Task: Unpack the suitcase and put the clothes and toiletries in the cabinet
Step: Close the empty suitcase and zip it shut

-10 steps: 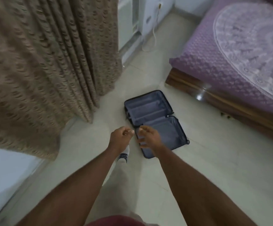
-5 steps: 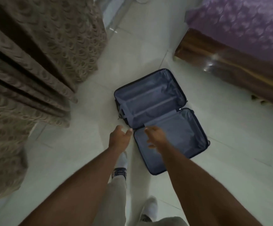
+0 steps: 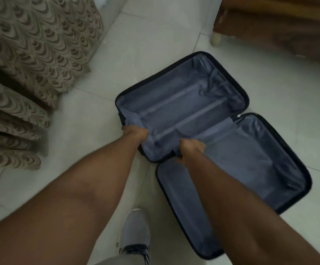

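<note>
— Left hand (image 3: 135,133) first: what is it doing?
— Its fingers are curled over the near rim of the far half of the suitcase (image 3: 184,104), gripping rim and grey lining together at the left corner. The fingertips are tucked under, out of sight.
— And the right hand (image 3: 190,148)?
— Clenched at the seam where the two halves meet, fingers folded in. It seems to pinch the lining or the rim there, though the blur hides exactly what it holds.
— Where does the suitcase lie?
— Open flat on the tiled floor (image 3: 155,44), both shells facing up. Each half's long axis runs from lower left to upper right; the two halves sit side by side along a line from upper left to lower right.
— Anything hard to see?
— The right forearm covers part of the near half. A shoe (image 3: 134,232) stands just beside its left edge. A curtain (image 3: 31,64) hangs to the left, and wooden furniture (image 3: 279,25) is cut off at the top right.
</note>
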A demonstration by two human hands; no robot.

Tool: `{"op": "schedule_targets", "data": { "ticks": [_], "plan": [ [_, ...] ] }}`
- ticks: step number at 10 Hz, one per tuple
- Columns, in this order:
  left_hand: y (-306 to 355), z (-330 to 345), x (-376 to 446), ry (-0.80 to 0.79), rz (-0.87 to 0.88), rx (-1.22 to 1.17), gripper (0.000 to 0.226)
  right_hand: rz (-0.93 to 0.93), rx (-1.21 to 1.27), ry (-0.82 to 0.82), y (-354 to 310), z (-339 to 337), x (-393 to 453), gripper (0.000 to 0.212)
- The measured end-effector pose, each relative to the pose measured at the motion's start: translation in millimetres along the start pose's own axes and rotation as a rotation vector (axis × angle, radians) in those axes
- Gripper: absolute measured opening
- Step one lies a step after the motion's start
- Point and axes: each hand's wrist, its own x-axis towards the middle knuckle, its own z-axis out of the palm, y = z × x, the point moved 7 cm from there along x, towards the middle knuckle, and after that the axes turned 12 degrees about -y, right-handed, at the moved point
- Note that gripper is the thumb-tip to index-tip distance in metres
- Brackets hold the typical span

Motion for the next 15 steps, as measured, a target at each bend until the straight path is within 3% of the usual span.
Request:
{"op": "schedule_targets", "data": {
  "ticks": [1,2,3,4,5,6,7,8,9,10,11,12,13,14,15],
  "plan": [
    [3,0,16,-0.065,-0.035,-0.051,0.059,0.053,0.074,-0.128,4,8,-5,0.043],
    [4,-8,26,-0.027,-0.006,-0.175,0.046,0.075,0.087,-0.178,7,13,3,0.022],
    [-4,-13,43,-0.045,0.010,-0.225,0.046,0.017,0.148,-0.219,0,14,7,0.025],
    [-4,-36,67,0.093,0.084,-0.410,0.060,-0.051,0.239,-0.252,-7,17,5,0.029],
    [36,-64,25,0.233,0.275,-0.467,0.046,-0.148,0.314,-0.280,-31,19,5,0.029],
    [86,-91,-35,0.339,0.480,-0.452,0.026,-0.262,0.382,-0.313,-61,17,8,0.034],
    [117,-106,-78,0.434,0.674,-0.505,0.035,-0.311,0.208,-0.341,-83,18,-10,0.037],
    [127,-110,-108,0.475,0.877,-0.532,0.027,-0.323,-0.044,-0.340,-128,16,-53,0.051],
    [125,-107,-122,0.436,0.983,-0.550,0.028,-0.540,0.187,-0.519,-214,16,-119,0.091],
    [128,-97,-144,0.418,1.101,-0.482,0.032,-0.686,0.567,-0.732,-290,12,-179,0.084],
    [132,-87,-164,0.414,1.232,-0.393,0.030,-0.755,0.774,-0.692,-332,5,-210,0.054],
    [139,-90,-175,0.413,1.310,-0.333,0.029,-0.761,0.812,-0.507,-338,-6,-203,0.004],
    [140,-99,-177,0.417,1.315,-0.318,0.038,-0.794,0.780,-0.522,-323,-17,-201,0.023],
    [142,-102,-171,0.430,1.276,-0.237,0.048,-0.863,0.682,-0.677,-285,-19,-209,0.019],
    [144,-90,-152,0.247,1.216,-0.228,0.043,-0.945,0.639,-0.707,-236,-34,-208,0.028]
  ]
}}
